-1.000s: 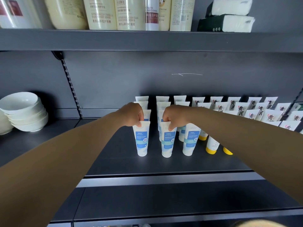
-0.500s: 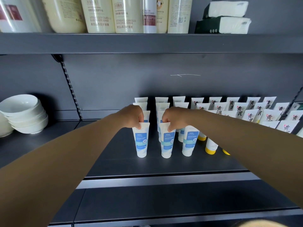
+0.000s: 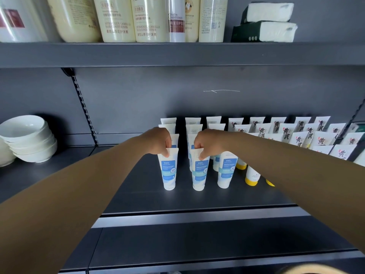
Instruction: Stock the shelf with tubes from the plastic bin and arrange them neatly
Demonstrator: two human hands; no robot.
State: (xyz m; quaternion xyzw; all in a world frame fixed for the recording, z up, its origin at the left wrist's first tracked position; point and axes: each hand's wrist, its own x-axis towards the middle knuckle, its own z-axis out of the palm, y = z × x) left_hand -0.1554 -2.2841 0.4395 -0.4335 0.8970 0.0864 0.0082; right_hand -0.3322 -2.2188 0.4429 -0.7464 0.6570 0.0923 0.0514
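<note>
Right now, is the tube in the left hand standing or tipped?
Standing: the tube is cap-down on the shelf, left hand pinching its top.

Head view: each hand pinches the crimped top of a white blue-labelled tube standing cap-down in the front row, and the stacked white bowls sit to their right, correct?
Not quite: the head view shows the stacked white bowls to the left. The left hand and right hand do each pinch a front-row tube.

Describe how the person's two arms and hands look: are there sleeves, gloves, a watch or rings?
Both forearms are bare along all that the head view shows; no sleeve edge is in the frame. The left hand and the right hand wear no gloves. No watch, bracelet or band sits on either wrist, and no ring can be seen on the fingers that show. There are no marks or writing.
</note>
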